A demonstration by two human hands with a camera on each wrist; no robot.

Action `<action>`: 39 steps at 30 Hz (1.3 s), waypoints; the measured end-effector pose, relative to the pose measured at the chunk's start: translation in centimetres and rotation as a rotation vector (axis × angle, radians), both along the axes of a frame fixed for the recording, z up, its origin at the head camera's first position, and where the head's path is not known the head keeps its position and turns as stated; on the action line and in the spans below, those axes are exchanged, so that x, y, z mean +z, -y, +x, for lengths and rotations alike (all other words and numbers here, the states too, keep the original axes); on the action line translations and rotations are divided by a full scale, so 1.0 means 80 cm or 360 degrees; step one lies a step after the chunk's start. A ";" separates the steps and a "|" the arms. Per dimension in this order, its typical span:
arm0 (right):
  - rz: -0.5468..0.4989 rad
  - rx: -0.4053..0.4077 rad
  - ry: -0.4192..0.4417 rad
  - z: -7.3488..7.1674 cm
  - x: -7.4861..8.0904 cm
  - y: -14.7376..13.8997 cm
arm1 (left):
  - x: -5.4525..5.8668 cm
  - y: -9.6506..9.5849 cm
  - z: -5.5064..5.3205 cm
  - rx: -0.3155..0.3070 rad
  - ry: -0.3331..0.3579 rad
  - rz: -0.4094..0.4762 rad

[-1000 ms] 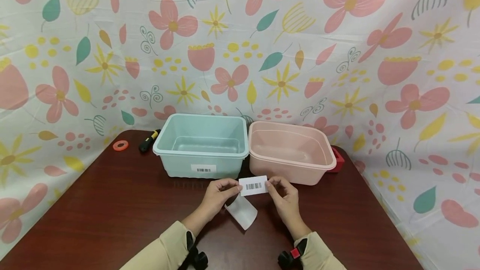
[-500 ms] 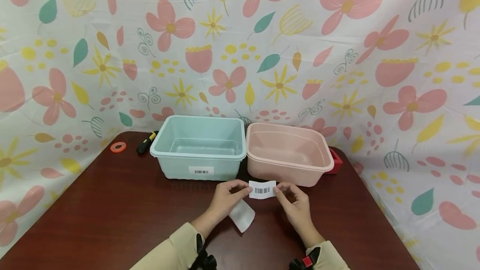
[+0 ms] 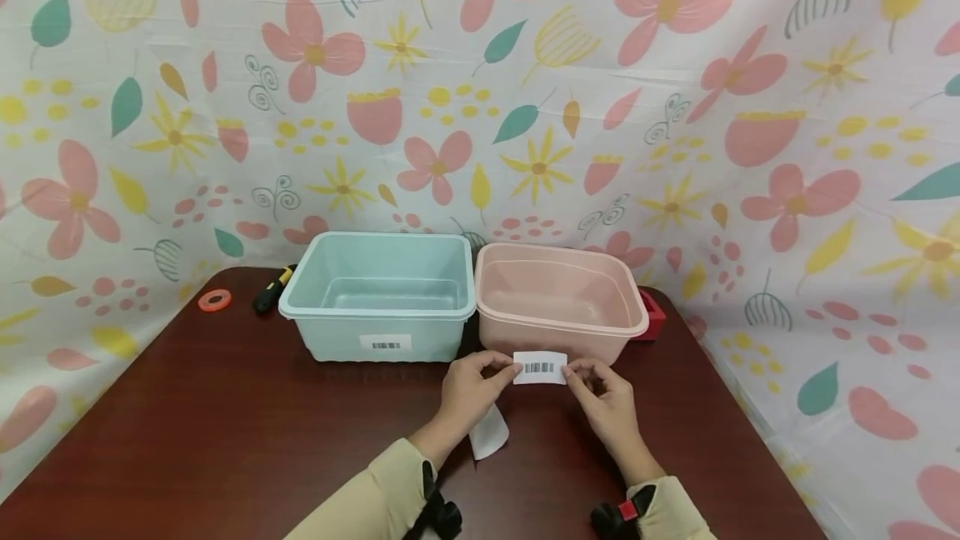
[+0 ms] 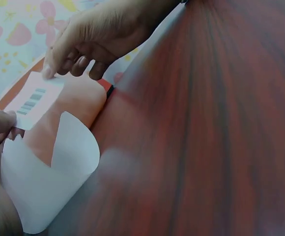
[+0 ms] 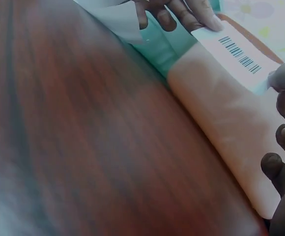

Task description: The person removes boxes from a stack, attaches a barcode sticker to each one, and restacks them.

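Observation:
A white barcode label (image 3: 540,367) is stretched level between both hands, just in front of the pink basin (image 3: 562,290). My left hand (image 3: 471,390) pinches its left end between thumb and finger. The right end is pinched by my right hand (image 3: 606,407). A curled piece of white backing paper (image 4: 73,152) hangs below my left hand, partly hidden by it in the head view. To the left, the light blue basin (image 3: 382,323) carries a similar barcode label (image 3: 386,343) on its front wall. In the right wrist view the held label (image 5: 238,56) overlaps the pink basin's wall.
At the back left of the dark wooden table (image 3: 300,457) lie an orange ring-shaped roll (image 3: 214,300) and a black and yellow tool handle (image 3: 273,290). A red object (image 3: 651,317) sits behind the pink basin's right side. A flowered cloth (image 3: 480,90) hangs behind the table.
Both hands have moved right with the label, from near the gap between the basins to the front of the pink one. The camera view has also shifted slightly right.

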State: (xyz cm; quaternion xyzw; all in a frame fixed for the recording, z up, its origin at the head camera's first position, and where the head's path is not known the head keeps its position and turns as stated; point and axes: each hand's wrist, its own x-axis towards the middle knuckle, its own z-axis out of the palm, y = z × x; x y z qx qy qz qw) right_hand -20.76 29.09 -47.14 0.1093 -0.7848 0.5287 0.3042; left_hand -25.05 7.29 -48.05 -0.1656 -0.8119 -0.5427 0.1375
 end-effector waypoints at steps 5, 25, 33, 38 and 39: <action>0.0050 -0.0059 0.0020 -0.017 -0.018 -0.019 | 0.000 -0.015 -0.006 0.0085 -0.0014 -0.0028; -0.0070 -0.0232 0.0196 -0.032 -0.022 -0.022 | -0.003 -0.039 -0.019 0.0345 -0.0097 -0.0118; -0.0097 -0.0263 0.0175 -0.031 -0.020 -0.021 | -0.002 -0.044 -0.022 0.0344 -0.0119 -0.0119; -0.0073 -0.0288 0.0185 -0.033 -0.021 -0.023 | -0.002 -0.045 -0.025 0.0367 -0.0151 -0.0132; -0.0066 -0.0291 0.0180 -0.033 -0.021 -0.023 | -0.002 -0.045 -0.026 0.0374 -0.0149 -0.0135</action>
